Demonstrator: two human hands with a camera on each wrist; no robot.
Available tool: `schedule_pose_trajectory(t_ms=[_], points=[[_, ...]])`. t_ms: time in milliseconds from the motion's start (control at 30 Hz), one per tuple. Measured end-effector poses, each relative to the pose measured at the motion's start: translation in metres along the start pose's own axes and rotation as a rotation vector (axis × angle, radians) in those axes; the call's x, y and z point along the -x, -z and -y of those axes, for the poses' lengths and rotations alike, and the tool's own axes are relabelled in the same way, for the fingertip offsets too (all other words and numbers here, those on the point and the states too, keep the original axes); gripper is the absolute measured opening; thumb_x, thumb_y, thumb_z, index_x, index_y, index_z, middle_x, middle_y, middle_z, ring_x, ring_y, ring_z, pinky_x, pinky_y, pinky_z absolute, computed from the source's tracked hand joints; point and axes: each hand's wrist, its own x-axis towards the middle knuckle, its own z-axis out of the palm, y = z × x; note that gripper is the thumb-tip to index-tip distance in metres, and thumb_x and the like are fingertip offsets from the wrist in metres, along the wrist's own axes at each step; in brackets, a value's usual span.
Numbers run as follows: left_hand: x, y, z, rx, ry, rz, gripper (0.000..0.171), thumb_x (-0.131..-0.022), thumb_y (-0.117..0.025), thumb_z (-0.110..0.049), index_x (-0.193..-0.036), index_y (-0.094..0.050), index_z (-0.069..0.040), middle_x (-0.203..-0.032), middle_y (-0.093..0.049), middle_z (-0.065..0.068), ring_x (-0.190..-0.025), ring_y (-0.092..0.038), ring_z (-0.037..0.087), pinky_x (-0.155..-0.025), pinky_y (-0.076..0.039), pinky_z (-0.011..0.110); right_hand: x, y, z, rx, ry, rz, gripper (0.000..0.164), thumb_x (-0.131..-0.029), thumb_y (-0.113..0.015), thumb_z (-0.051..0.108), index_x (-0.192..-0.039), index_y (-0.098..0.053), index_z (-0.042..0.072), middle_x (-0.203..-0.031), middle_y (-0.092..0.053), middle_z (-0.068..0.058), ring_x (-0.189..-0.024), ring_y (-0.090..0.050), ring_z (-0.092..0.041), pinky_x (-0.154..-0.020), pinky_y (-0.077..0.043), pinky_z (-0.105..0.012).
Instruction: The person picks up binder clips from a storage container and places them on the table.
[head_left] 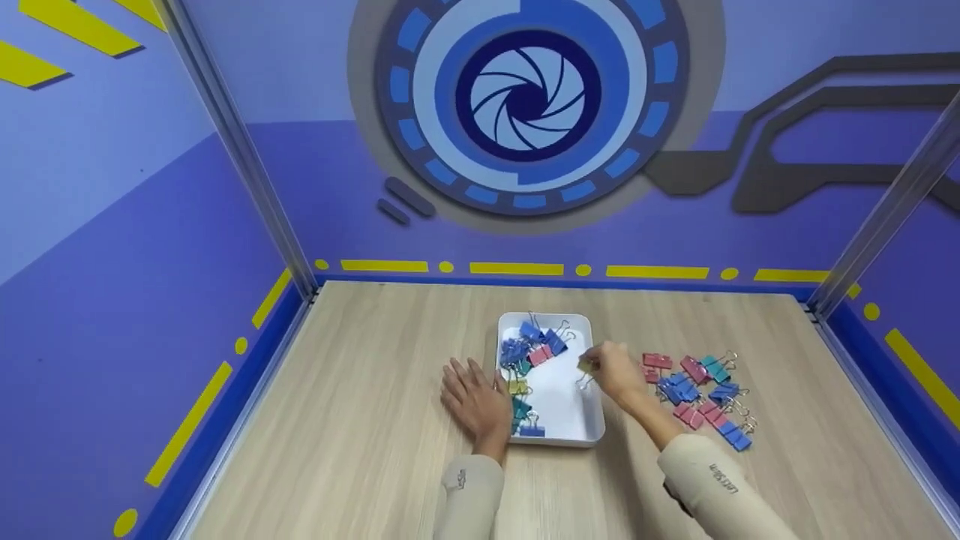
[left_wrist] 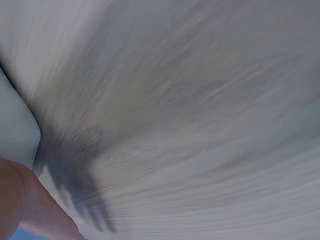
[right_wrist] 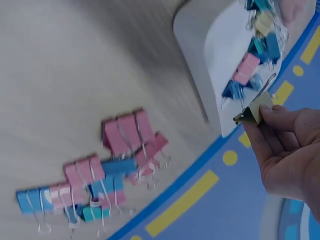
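A white tray [head_left: 556,401] holds several binder clips in blue, green, yellow and pink, mostly along its left side and far end. My right hand [head_left: 616,375] pinches a yellow binder clip [right_wrist: 258,107] between thumb and fingers, above the tray's right edge. Beside the tray's left wall lies my left hand [head_left: 478,401], fingers stretched out flat and holding nothing; the thumb side is against the rim. The left wrist view shows only part of that hand [left_wrist: 35,205] and a corner of the tray [left_wrist: 17,120].
To the right of the tray lies a loose pile of binder clips [head_left: 694,369], pink, blue and green, several overlapping. The wooden table [head_left: 375,360] is bounded by purple panels [head_left: 450,236] at the back and sides, with metal posts at the corners.
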Motion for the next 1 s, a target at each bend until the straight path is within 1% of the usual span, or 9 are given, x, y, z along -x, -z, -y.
schedule_pose_trajectory(t_ms=[133,233,300,367,533,767,833,900,1000], points=[[0.000,-0.002,0.000,-0.011,-0.007,-0.005,0.064,-0.103,-0.046,-0.053,-0.153,-0.048,-0.014,-0.165,-0.035,0.016,-0.155,-0.030,0.037,-0.124,-0.029,0.056,0.002,0.028,-0.018,0.027,-0.001,-0.035,0.026,-0.079,-0.060,-0.020,-0.090,-0.079,-0.005,-0.088,-0.077,-0.020,-0.075,-0.068,-0.026,-0.067,-0.060,-0.043],[0.000,-0.004,0.001,-0.017,-0.005,0.007,0.064,-0.103,-0.045,-0.053,-0.154,-0.047,-0.014,-0.166,-0.034,0.016,-0.156,-0.028,0.037,-0.124,-0.028,0.055,0.010,0.045,-0.034,0.061,-0.045,-0.041,0.026,-0.077,-0.063,-0.018,-0.093,-0.079,-0.005,-0.092,-0.077,-0.022,-0.081,-0.073,-0.032,-0.070,-0.060,-0.048],[0.000,-0.004,0.002,-0.018,-0.002,0.008,0.064,-0.103,-0.045,-0.053,-0.154,-0.046,-0.014,-0.166,-0.034,0.016,-0.156,-0.028,0.037,-0.125,-0.028,0.055,0.017,0.053,-0.046,0.080,-0.081,-0.038,0.023,-0.078,-0.066,-0.016,-0.096,-0.078,-0.007,-0.095,-0.077,-0.025,-0.086,-0.074,-0.038,-0.075,-0.061,-0.053],[0.000,-0.004,0.003,-0.016,0.000,0.009,0.064,-0.103,-0.046,-0.053,-0.154,-0.046,-0.014,-0.166,-0.034,0.016,-0.156,-0.028,0.036,-0.125,-0.027,0.054,0.025,0.059,-0.057,0.108,-0.113,-0.036,0.018,-0.082,-0.067,-0.013,-0.096,-0.077,-0.009,-0.095,-0.076,-0.026,-0.088,-0.074,-0.040,-0.079,-0.060,-0.056],[0.001,-0.003,0.003,0.000,0.001,0.014,0.064,-0.103,-0.047,-0.052,-0.155,-0.045,-0.014,-0.166,-0.033,0.016,-0.156,-0.027,0.036,-0.126,-0.025,0.055,0.041,0.068,-0.082,0.171,-0.195,0.000,0.008,-0.082,-0.065,-0.011,-0.083,-0.072,-0.007,-0.083,-0.072,-0.022,-0.077,-0.067,-0.034,-0.070,-0.056,-0.053],[-0.001,0.001,0.001,0.009,0.004,0.023,0.063,-0.104,-0.047,-0.051,-0.154,-0.047,-0.013,-0.166,-0.034,0.016,-0.156,-0.027,0.036,-0.126,-0.026,0.055,0.049,0.073,-0.093,0.230,-0.292,0.092,0.011,-0.086,-0.066,-0.006,-0.093,-0.075,-0.008,-0.096,-0.073,-0.026,-0.092,-0.070,-0.045,-0.078,-0.058,-0.061],[-0.001,0.001,0.001,0.002,0.004,0.025,0.063,-0.104,-0.046,-0.051,-0.154,-0.047,-0.012,-0.166,-0.034,0.016,-0.156,-0.027,0.036,-0.126,-0.026,0.055,0.051,0.074,-0.091,0.219,-0.310,0.140,0.012,-0.087,-0.066,-0.007,-0.094,-0.075,-0.008,-0.094,-0.073,-0.026,-0.084,-0.070,-0.040,-0.073,-0.060,-0.055],[-0.001,0.001,0.001,-0.006,0.006,0.024,0.063,-0.104,-0.046,-0.052,-0.154,-0.047,-0.013,-0.166,-0.034,0.016,-0.156,-0.028,0.036,-0.126,-0.026,0.055,0.053,0.074,-0.090,0.206,-0.321,0.196,0.013,-0.085,-0.066,-0.009,-0.095,-0.075,-0.009,-0.091,-0.073,-0.024,-0.073,-0.068,-0.031,-0.062,-0.061,-0.044],[0.001,0.000,0.001,-0.004,0.006,0.019,0.063,-0.104,-0.046,-0.052,-0.154,-0.047,-0.013,-0.166,-0.035,0.016,-0.156,-0.028,0.036,-0.126,-0.026,0.055,0.059,0.071,-0.090,0.160,-0.335,0.271,0.013,-0.086,-0.068,-0.009,-0.097,-0.075,-0.010,-0.087,-0.072,-0.021,-0.062,-0.061,-0.020,-0.048,-0.052,-0.028]])
